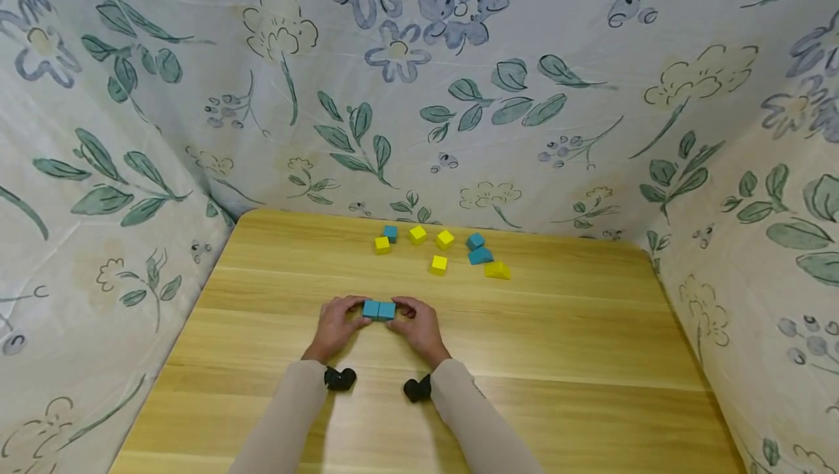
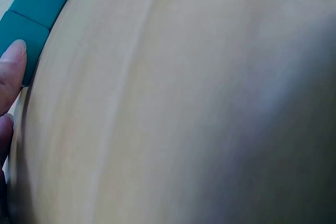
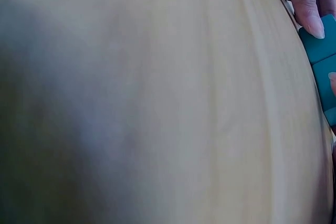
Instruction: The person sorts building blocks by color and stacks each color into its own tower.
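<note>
Two blue cubes sit side by side with their faces together on the wooden table in the head view. My left hand holds the left blue cube between thumb and fingers. From the other side, my right hand holds the right blue cube in the same way. A thin seam between the cubes shows in both wrist views, where a blue cube and a blue cube lie at the frame edges with thumbs pressed on them. Most of each hand is cut off there.
Farther back on the wooden table lie several yellow cubes, a blue cube, another blue block, a blue wedge-shaped block and a yellow wedge-shaped block. Floral cloth hangs round the table's back and sides.
</note>
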A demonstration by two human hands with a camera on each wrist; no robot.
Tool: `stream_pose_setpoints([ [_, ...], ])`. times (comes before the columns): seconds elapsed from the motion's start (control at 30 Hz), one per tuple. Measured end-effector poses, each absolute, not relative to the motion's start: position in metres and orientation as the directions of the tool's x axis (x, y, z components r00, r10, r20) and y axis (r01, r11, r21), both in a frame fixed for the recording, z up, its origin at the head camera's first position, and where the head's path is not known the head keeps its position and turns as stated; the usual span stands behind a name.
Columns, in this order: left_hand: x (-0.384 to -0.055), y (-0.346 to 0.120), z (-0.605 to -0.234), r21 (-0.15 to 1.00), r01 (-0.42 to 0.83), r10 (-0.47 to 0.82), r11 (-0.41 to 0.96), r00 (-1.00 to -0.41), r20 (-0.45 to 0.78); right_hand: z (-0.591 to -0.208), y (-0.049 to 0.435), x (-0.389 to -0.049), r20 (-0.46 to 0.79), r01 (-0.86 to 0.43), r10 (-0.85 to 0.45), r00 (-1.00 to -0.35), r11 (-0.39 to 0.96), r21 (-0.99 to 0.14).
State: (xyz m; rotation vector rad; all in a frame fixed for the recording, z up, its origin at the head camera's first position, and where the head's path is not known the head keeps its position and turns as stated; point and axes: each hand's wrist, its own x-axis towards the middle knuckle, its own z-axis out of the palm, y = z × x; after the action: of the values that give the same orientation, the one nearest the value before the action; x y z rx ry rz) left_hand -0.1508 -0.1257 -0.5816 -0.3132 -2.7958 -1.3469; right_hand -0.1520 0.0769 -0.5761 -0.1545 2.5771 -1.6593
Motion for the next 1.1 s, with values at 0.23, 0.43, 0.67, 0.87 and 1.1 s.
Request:
stream_pose_setpoints([
  [0.23, -0.151, -0.126, -0.584, 0.771, 0.197, 0.172, 0.605, -0.978, 0.115, -0.576, 0.077, -0.151, -0.012, -0.040, -0.126, -0.992, 0.409, -0.912],
  [0.43, -0.151, -0.127, -0.585, 0.776, 0.206, 0.170, 0.596, -0.977, 0.129, -0.577, 0.082, -0.150, -0.014, -0.055, -0.179, -0.984, 0.378, -0.924],
  [0.67, -0.150, -0.127, -0.586, 0.787, 0.217, 0.176, 0.577, -0.974, 0.140, -0.576, 0.103, -0.145, -0.027, -0.019, -0.200, -0.979, 0.226, -0.974],
  [0.87, -0.149, -0.127, -0.585, 0.791, 0.224, 0.180, 0.570, -0.973, 0.146, -0.570, 0.126, -0.140, -0.051, 0.040, -0.062, -0.997, 0.168, -0.985],
  [1.1, -0.150, -0.126, -0.583, 0.788, 0.233, 0.183, 0.570, -0.971, 0.155, -0.560, 0.159, -0.156, 0.062, -0.025, 0.172, -0.983, 0.210, -0.977],
])
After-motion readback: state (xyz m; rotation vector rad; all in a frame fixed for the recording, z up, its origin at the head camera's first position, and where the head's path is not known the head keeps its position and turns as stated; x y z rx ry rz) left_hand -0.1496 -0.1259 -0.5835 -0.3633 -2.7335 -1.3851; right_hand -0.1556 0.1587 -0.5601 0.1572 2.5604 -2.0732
